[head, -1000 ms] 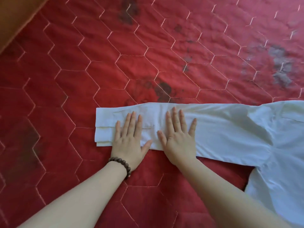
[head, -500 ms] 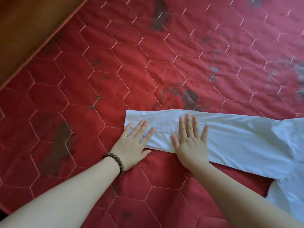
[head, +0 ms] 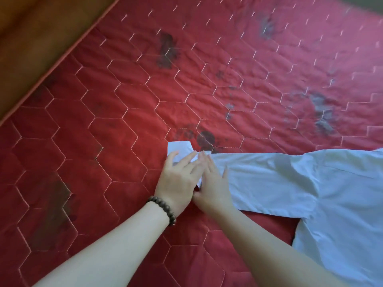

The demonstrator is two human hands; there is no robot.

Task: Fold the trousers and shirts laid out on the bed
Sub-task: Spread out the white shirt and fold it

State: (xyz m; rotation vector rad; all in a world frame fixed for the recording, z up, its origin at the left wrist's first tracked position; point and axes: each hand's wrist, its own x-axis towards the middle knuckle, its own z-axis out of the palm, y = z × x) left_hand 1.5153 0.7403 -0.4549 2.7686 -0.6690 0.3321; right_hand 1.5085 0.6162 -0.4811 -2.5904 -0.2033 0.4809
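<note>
A white shirt [head: 335, 195] lies on the red quilted bed cover [head: 134, 104] at the right, with one long sleeve [head: 267, 179] stretched out to the left. My left hand [head: 179, 183], a bead bracelet on its wrist, lies over the sleeve's cuff [head: 178, 147] with fingers straight and angled right; only the cuff's far corner shows past it. My right hand [head: 214, 187] presses flat on the sleeve right beside it, and the fingers of the two hands overlap. A scrap of white cloth shows between the palms.
The bed's edge runs diagonally across the upper left, with a brown wooden surface [head: 37, 32] beyond it. Dark faded patches mark the cover. Most of the shirt's body runs out of view at the right and lower right.
My hands have come together at the cuff end, the left one turning rightward across the right hand's fingers. Less of the sleeve end shows now. The view has shifted right and pulled back.
</note>
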